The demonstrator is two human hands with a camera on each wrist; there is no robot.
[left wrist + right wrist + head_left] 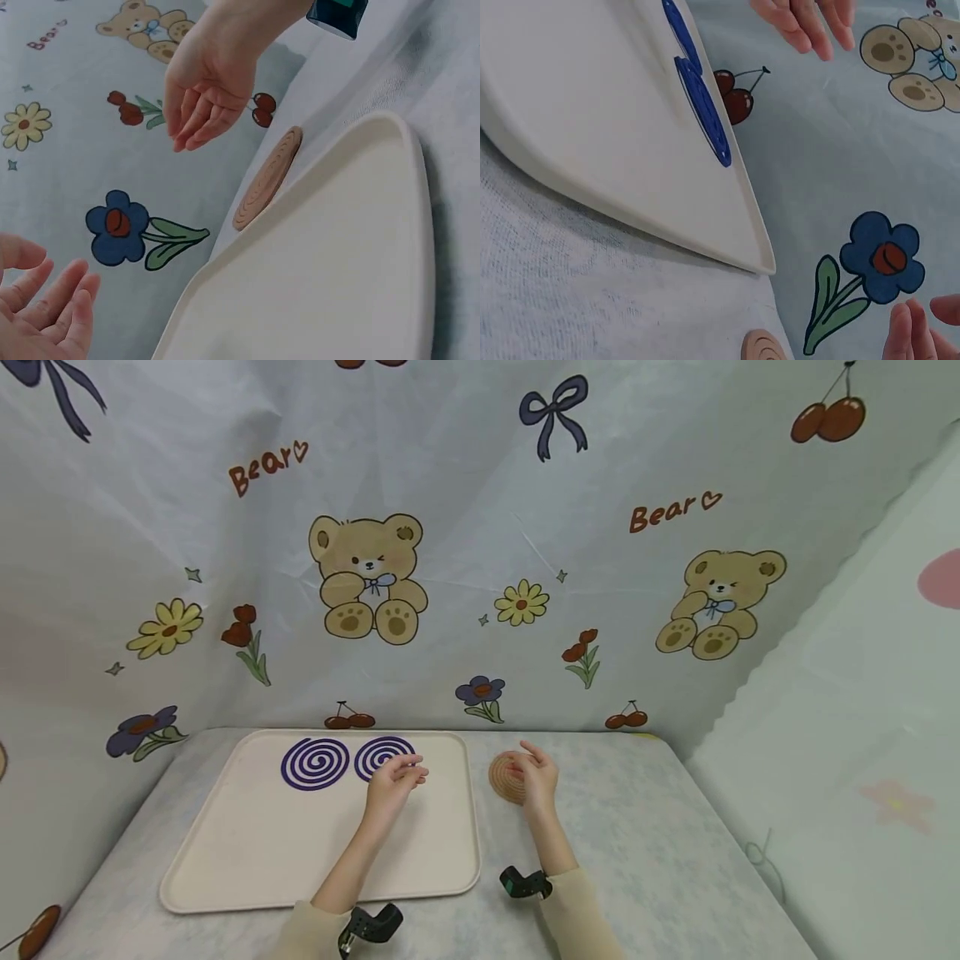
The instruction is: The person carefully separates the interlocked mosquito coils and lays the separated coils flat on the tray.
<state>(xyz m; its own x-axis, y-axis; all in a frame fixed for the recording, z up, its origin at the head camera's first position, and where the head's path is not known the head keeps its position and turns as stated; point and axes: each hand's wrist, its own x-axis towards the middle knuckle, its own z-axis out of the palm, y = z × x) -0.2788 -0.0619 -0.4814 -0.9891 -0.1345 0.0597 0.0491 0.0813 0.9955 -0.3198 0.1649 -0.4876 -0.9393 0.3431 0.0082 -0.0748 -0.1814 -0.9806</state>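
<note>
Two dark purple spirals lie along the back of a cream tray (247, 852): a left spiral (315, 764) and a right spiral (384, 758). My left hand (392, 789) hovers above the tray and partly covers the right spiral in the head view. Its fingers are loosely bent around nothing. To the right of the tray, a round tan disc with spiral grooves (502, 779) lies on the table. My right hand (210, 82) hangs in the air above the disc, fingers relaxed and holding nothing; it hides the disc's right side in the head view.
The tray takes up the left half of the grey-white table (637, 860). Behind the table hangs a printed cloth (465, 543) with bears and flowers. A whitish sheet (840, 727) hangs at the right. Each wrist carries a small black camera (525, 882).
</note>
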